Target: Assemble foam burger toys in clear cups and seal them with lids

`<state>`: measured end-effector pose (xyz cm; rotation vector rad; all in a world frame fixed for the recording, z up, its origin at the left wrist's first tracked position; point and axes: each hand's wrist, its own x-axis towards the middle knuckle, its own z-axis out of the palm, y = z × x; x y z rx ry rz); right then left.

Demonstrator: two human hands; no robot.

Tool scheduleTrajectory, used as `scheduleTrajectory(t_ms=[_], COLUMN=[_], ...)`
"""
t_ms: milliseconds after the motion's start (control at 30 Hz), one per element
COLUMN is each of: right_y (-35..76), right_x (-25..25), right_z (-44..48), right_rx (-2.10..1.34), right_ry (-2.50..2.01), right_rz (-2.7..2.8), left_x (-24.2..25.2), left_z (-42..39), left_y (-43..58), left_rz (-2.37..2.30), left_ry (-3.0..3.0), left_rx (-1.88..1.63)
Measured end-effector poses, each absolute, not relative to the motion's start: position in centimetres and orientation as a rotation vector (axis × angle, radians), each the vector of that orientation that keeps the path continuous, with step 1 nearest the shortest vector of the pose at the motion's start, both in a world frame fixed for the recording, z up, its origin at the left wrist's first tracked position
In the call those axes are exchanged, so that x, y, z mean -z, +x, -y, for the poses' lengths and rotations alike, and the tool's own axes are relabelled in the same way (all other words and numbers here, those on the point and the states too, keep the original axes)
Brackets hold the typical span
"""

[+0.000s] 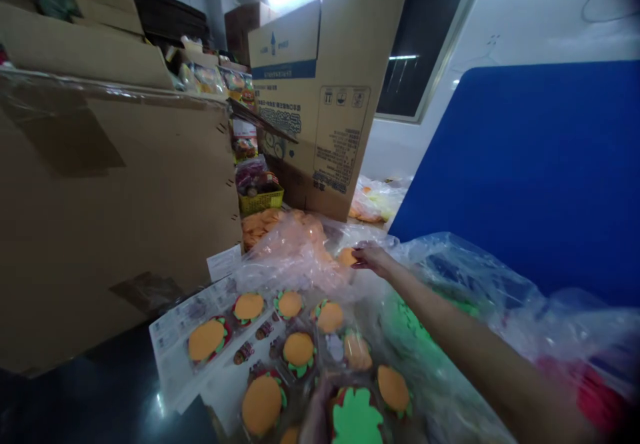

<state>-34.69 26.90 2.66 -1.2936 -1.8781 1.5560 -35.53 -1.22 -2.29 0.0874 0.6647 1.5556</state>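
Big box (115, 197) walls off the desk's left edge. Nine orange rounds (299, 349) sit in packs at the front. Left hand (314, 412) is blurred beside one green leaf (356, 419), grip unclear. Right arm reaches long, right hand (373, 257) pinching one orange disc (347, 256) above the bag (300, 251). Blue panel (525, 164) hems in the right.

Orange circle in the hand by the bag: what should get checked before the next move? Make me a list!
1. Right hand grips the orange circle: ok, the fingertips pinch it.
2. Only one circle picked up: cannot tell, the fingers hide part of it.
3. Clear bag of orange circles close beside that hand: ok.
4. Left hand steady by the green leaf piece: cannot tell, it is blurred at the bottom edge.
5. Blister packs lying flat: not ok, they overlap in a loose pile.
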Motion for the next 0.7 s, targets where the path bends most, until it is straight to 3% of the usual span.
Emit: scheduleTrajectory(t_ms=[200,367,433,600,700], right_y=[-23.0,-16.3,-14.3,-9.1,-5.8], right_x=[-6.5,-8.7,-8.6,-7.1,-6.6], right_z=[-16.3,-6.8,-4.1,0.3,3.5], right_rx=[-1.880,-1.876,-1.660,-0.700,-0.422], right_ry=[-1.067,-0.907,-0.920,-1.080,-1.078], right_rz=[1.839,2.020,2.182,2.360,2.267], left_x=[-0.7,-1.8,-2.0,-2.5,-2.9], left_z=[1.7,2.5,3.2,4.7,5.7], left_y=[-31.7,-28.2,-26.5,-21.7,-18.7], left_rz=[-0.593,-0.688,-0.689,-0.739,-0.779], left_ry=[-0.220,-0.168,-0.123,0.005,0.031], left_rx=[-1.497,-1.345,-1.290,-1.183,-1.122])
